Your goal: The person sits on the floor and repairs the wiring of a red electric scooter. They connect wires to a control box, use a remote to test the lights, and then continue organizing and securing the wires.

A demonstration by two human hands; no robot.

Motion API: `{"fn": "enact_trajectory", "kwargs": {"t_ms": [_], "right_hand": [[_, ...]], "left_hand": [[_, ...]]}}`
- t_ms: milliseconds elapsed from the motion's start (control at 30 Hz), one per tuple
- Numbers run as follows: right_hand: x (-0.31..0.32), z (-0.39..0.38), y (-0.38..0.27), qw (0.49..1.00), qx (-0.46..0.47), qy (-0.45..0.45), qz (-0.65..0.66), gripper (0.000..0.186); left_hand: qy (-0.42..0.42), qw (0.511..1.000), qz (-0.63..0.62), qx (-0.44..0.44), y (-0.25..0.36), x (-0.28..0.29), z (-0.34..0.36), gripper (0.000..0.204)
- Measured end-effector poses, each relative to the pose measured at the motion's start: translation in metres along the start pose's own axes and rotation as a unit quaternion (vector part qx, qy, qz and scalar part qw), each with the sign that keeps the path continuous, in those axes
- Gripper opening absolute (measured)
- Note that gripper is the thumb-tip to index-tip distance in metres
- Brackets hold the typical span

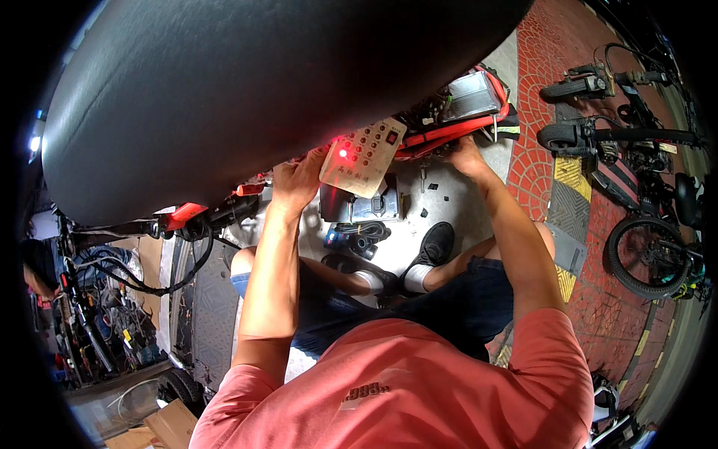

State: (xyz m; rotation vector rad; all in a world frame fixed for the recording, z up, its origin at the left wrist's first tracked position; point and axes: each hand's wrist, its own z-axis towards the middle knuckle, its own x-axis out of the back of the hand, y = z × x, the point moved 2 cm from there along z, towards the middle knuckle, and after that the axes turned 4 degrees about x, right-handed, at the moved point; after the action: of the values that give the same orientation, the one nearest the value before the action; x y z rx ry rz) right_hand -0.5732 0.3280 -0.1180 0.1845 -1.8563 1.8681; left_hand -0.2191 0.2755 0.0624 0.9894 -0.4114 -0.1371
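A large black padded seat (247, 67) fills the upper view, with a vehicle's red frame tubing (426, 138) and a ribbed silver box (467, 97) under it. My left hand (298, 179) is closed at the left edge of a beige panel (360, 168) with rows of small dots and a glowing red light; its exact hold is partly hidden. My right hand (467, 159) reaches to the underside of the red tubing, fingertips hidden. Below the panel lie a dark case (381, 209), a coiled black cable (363, 232) and a small blue item (336, 238) on the pale floor.
Parked scooters (568, 137) and a bicycle wheel (647, 262) stand at right on red paving (538, 60). At left are cluttered parts (123, 314), cardboard (176, 423) and another person's arm (37, 277). My legs and feet (434, 247) are below the vehicle.
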Motion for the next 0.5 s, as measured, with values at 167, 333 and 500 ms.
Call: {"fn": "enact_trajectory", "kwargs": {"t_ms": [167, 333, 500], "right_hand": [[-0.001, 0.025, 0.080, 1.000, -0.010, -0.011, -0.010, 0.055], [0.000, 0.032, 0.088, 0.998, -0.050, -0.045, -0.019, 0.050], [0.013, 0.029, 0.081, 0.995, -0.084, -0.017, -0.052, 0.054]], "left_hand": [[-0.011, 1.000, -0.024, -0.015, 0.001, -0.003, 0.004, 0.021], [-0.009, 0.999, -0.046, -0.017, 0.000, -0.001, 0.001, 0.022], [-0.011, 0.998, -0.052, -0.022, 0.000, -0.005, 0.005, 0.021]]}}
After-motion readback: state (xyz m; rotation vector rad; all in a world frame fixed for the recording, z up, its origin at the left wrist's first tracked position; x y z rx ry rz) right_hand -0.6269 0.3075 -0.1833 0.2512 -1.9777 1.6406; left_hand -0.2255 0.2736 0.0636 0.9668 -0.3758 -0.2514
